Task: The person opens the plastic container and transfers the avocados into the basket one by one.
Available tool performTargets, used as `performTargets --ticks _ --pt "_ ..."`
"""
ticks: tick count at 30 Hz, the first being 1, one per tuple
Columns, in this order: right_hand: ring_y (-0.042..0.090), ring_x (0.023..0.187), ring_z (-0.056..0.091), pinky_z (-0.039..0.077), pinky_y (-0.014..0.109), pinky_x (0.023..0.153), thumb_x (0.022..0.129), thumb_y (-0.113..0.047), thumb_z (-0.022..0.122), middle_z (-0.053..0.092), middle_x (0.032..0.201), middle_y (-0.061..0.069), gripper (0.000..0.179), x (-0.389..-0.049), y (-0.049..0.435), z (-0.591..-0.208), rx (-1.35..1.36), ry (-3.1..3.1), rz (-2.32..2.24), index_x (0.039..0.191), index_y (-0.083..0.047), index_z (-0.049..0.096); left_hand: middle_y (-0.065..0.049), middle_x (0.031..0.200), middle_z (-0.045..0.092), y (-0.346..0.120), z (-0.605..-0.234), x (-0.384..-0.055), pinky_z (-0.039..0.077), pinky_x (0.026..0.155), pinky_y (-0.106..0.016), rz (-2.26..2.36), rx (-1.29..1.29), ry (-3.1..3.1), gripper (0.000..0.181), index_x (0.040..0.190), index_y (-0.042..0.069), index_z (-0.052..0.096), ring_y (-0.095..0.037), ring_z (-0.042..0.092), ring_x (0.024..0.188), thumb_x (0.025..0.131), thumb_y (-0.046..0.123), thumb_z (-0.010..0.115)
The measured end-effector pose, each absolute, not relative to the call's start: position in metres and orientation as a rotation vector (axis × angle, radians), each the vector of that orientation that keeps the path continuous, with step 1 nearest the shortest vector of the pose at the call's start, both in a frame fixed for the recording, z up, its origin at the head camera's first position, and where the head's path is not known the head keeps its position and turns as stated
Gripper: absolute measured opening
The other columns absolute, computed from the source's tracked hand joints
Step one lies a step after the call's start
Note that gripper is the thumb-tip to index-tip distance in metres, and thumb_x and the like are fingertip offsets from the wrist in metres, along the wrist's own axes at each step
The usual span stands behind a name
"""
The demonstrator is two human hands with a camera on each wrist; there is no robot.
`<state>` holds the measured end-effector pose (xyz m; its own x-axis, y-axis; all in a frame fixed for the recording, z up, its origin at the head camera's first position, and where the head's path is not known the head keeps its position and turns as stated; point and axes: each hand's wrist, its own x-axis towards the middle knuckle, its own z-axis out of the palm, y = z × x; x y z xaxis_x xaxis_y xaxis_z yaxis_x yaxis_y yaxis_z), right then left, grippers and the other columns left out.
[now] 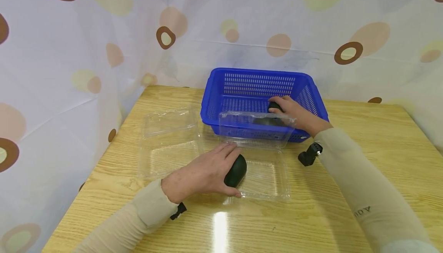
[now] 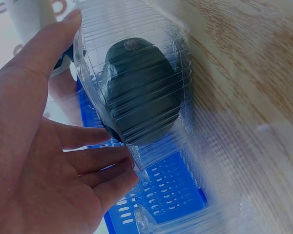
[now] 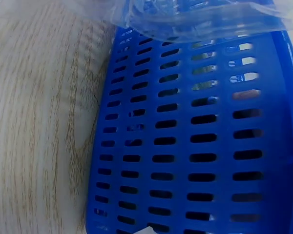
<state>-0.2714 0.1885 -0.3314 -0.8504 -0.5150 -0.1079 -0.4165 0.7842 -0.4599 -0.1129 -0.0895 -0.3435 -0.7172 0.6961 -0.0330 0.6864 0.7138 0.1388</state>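
My left hand spans one end of an opened clear plastic container, thumb at its front rim, fingers towards its hinge. Inside that container, beside the palm, lies a dark green avocado; the left wrist view shows this avocado through the ribbed plastic, with the thumb apart from it. My right hand reaches into the blue basket and grips another avocado, mostly covered by the fingers. Further dark shapes show through the raised clear lid. The right wrist view shows mainly the slotted basket wall.
A second opened clear container stands to the left on the wooden table. The raised lid of the nearer container leans by the basket's front wall. A patterned cloth hangs behind and to the left.
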Motion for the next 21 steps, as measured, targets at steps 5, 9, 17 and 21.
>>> performTargets --ticks 5,9,17,21 --pt "0.053 0.143 0.021 0.025 0.067 0.114 0.109 -0.022 0.031 0.025 0.154 0.036 0.05 -0.2751 0.1889 -0.3352 -0.766 2.675 -0.567 0.152 0.004 0.027 -0.016 0.155 0.04 -0.0895 -0.3429 -0.112 0.036 0.119 -0.038 0.189 1.126 2.822 0.111 0.152 0.003 0.034 -0.029 0.037 0.145 0.074 0.074 0.069" --pt "0.052 0.146 0.015 0.019 0.067 0.117 0.107 -0.014 0.029 0.016 0.158 0.035 0.051 -0.2766 0.1897 -0.3354 -0.758 2.633 -0.539 0.154 0.005 0.022 -0.016 0.155 0.04 -0.089 -0.3433 -0.1124 0.035 0.12 -0.037 0.186 1.117 2.824 0.112 0.152 0.002 0.034 -0.029 0.037 0.145 0.074 0.074 0.069" --pt "0.051 0.149 0.003 0.012 0.069 0.118 0.105 -0.014 0.025 0.004 0.162 0.032 0.056 -0.2738 0.1924 -0.3309 -0.716 2.588 -0.563 0.158 0.0 0.013 -0.016 0.155 0.04 -0.0865 -0.3428 -0.1131 0.035 0.12 -0.037 0.168 1.133 2.829 0.111 0.152 0.002 0.034 -0.029 0.037 0.145 0.075 0.074 0.068" --pt "0.05 0.149 0.006 0.012 0.068 0.118 0.107 -0.016 0.027 0.008 0.161 0.032 0.054 -0.2734 0.1955 -0.3303 -0.705 2.638 -0.586 0.157 0.001 0.014 -0.016 0.156 0.039 -0.0861 -0.3427 -0.1138 0.035 0.12 -0.037 0.17 1.127 2.82 0.111 0.152 0.003 0.034 -0.029 0.037 0.145 0.075 0.074 0.068"
